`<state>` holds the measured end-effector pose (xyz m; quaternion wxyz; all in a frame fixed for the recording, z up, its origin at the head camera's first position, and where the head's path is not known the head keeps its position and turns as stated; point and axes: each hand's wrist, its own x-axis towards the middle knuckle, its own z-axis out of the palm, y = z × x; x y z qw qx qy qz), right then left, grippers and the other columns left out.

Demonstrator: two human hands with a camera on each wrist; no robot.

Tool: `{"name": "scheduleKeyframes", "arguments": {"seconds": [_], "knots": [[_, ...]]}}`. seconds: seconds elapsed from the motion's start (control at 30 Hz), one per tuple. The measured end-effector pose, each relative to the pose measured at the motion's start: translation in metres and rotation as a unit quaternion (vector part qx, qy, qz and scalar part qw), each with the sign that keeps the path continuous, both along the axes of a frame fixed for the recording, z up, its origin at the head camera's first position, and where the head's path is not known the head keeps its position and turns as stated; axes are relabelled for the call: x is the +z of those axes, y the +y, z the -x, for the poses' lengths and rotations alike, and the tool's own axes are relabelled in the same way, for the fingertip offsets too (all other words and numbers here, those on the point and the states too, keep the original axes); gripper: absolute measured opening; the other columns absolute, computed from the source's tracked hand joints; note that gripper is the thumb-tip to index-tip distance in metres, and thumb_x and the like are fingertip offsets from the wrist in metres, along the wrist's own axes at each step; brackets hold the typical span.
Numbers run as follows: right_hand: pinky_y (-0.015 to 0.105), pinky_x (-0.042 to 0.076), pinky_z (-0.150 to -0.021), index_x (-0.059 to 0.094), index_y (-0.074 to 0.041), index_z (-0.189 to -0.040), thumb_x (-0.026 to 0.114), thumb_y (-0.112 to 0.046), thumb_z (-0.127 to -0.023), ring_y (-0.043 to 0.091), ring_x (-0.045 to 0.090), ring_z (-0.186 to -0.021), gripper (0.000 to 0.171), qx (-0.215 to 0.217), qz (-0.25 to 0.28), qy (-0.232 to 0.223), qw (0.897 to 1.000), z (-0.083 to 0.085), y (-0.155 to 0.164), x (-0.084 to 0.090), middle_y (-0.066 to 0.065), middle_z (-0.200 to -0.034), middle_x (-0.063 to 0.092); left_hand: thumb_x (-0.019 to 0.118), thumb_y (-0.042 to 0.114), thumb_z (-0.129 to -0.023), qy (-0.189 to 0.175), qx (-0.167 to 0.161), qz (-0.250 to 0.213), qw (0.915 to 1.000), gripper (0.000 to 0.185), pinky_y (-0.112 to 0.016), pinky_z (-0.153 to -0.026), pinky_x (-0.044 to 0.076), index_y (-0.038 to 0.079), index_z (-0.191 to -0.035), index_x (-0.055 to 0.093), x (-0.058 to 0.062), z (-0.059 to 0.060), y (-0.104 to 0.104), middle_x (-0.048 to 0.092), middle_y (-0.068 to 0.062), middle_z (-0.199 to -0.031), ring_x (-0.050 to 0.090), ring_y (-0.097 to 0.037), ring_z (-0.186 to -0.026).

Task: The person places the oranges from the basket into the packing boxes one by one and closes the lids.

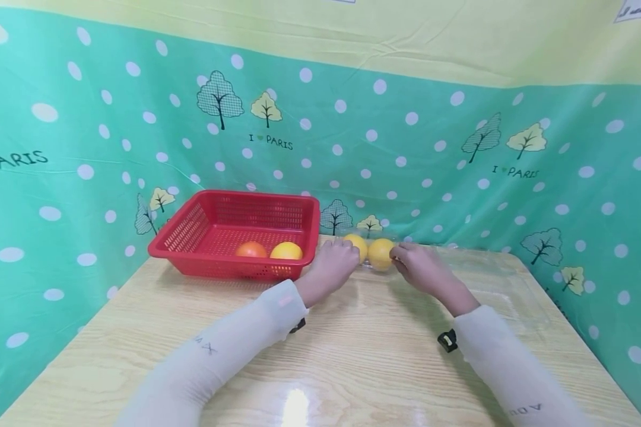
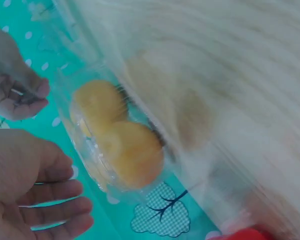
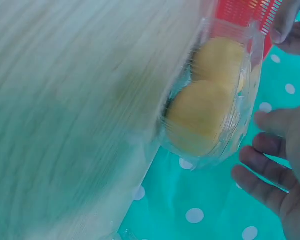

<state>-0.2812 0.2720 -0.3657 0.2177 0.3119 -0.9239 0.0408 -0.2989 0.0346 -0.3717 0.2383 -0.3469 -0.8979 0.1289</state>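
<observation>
Two oranges (image 1: 381, 254) sit side by side in a clear plastic clamshell box (image 3: 242, 120) by the table's back edge. In the left wrist view, the box looks closed around the oranges (image 2: 135, 152). My left hand (image 1: 336, 265) is at the box's left end, its fingers extended and slightly bent, holding nothing. At the other end is my right hand (image 1: 427, 270), fingers spread and loosely bent. Both wrist views show a gap between the box and my right hand (image 3: 285, 160) and left hand (image 2: 37, 185).
Left of the box stands a red perforated basket (image 1: 192, 264), with a reddish fruit (image 1: 251, 249) and a yellow-orange fruit (image 1: 286, 251) inside. Clear plastic packaging (image 1: 491, 290) lies on the table's right side. A green dotted curtain (image 1: 406, 160) hangs behind the wooden table (image 1: 352, 367).
</observation>
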Motion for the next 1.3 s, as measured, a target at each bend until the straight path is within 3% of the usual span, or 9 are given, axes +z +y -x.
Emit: {"name": "scheduleKeyframes", "arguments": {"seconds": [0.07, 0.17, 0.27, 0.4, 0.6, 0.8, 1.0, 1.3], "knots": [[0.037, 0.058, -0.071, 0.076, -0.005, -0.104, 0.08, -0.005, -0.087, 0.024, 0.066, -0.083, 0.017, -0.012, -0.005, 0.002, 1.0, 0.001, -0.002, -0.001, 0.008, -0.095, 0.072, 0.077, 0.021, -0.092, 0.001, 0.001, -0.014, 0.9999, 0.024, -0.028, -0.071, 0.058, 0.012, -0.114, 0.074, 0.002, 0.001, 0.001, 0.068, -0.005, -0.099, 0.063, -0.019, -0.085], [0.04, 0.058, -0.077, 0.077, -0.006, -0.109, 0.08, -0.005, -0.087, 0.028, 0.066, -0.089, 0.022, -0.021, -0.007, -0.011, 1.0, 0.004, -0.005, -0.003, 0.01, -0.101, 0.073, 0.078, 0.02, -0.091, -0.024, -0.003, -0.042, 0.9988, 0.028, -0.029, -0.076, 0.059, 0.012, -0.118, 0.074, 0.002, 0.004, 0.002, 0.067, -0.007, -0.105, 0.061, -0.021, -0.091], [0.043, 0.058, -0.085, 0.077, -0.006, -0.111, 0.079, -0.005, -0.088, 0.029, 0.067, -0.094, 0.022, -0.033, -0.003, -0.03, 0.999, 0.007, -0.009, -0.005, 0.011, -0.104, 0.073, 0.076, 0.015, -0.093, -0.056, -0.013, -0.073, 0.9957, 0.025, -0.03, -0.08, 0.06, 0.012, -0.118, 0.073, -0.002, 0.006, 0.002, 0.066, -0.008, -0.109, 0.061, -0.023, -0.096], [0.045, 0.057, -0.087, 0.076, -0.005, -0.112, 0.077, -0.004, -0.089, 0.03, 0.067, -0.095, 0.023, -0.045, 0.002, -0.044, 0.998, 0.01, -0.011, -0.005, 0.012, -0.105, 0.073, 0.071, 0.009, -0.096, -0.07, -0.018, -0.093, 0.993, 0.02, -0.029, -0.081, 0.059, 0.012, -0.116, 0.072, -0.008, 0.011, 0.005, 0.066, -0.007, -0.107, 0.06, -0.023, -0.096], [0.045, 0.057, -0.083, 0.077, -0.006, -0.111, 0.076, -0.002, -0.09, 0.031, 0.066, -0.091, 0.022, -0.053, 0.002, -0.05, 0.997, 0.021, -0.011, -0.006, 0.012, -0.103, 0.073, 0.075, 0.013, -0.094, -0.075, 0.01, -0.105, 0.9916, 0.021, -0.03, -0.084, 0.059, 0.012, -0.114, 0.073, -0.01, 0.021, 0.013, 0.068, -0.008, -0.106, 0.061, -0.024, -0.095], [0.046, 0.058, -0.083, 0.076, -0.005, -0.112, 0.075, -0.002, -0.091, 0.032, 0.068, -0.09, 0.022, -0.057, 0.002, -0.054, 0.997, 0.034, -0.012, -0.006, 0.013, -0.102, 0.073, 0.071, 0.012, -0.096, -0.081, 0.045, -0.137, 0.9863, 0.016, -0.033, -0.083, 0.06, 0.011, -0.111, 0.075, -0.011, 0.029, 0.02, 0.069, -0.011, -0.107, 0.063, -0.026, -0.098], [0.046, 0.058, -0.085, 0.075, -0.005, -0.114, 0.074, -0.003, -0.092, 0.033, 0.069, -0.095, 0.022, -0.066, -0.006, -0.069, 0.995, 0.044, -0.014, -0.002, 0.014, -0.106, 0.073, 0.074, 0.012, -0.094, -0.089, 0.082, -0.162, 0.9792, 0.022, -0.035, -0.085, 0.06, 0.011, -0.116, 0.076, -0.013, 0.039, 0.026, 0.07, -0.011, -0.113, 0.062, -0.027, -0.104], [0.047, 0.058, -0.086, 0.074, -0.005, -0.117, 0.073, -0.003, -0.093, 0.034, 0.069, -0.097, 0.025, -0.085, -0.01, -0.088, 0.992, 0.048, -0.017, 0.0, 0.015, -0.107, 0.072, 0.077, 0.014, -0.092, -0.086, 0.105, -0.182, 0.9739, 0.025, -0.035, -0.088, 0.06, 0.011, -0.117, 0.076, -0.014, 0.04, 0.029, 0.07, -0.012, -0.114, 0.061, -0.027, -0.104]]}}
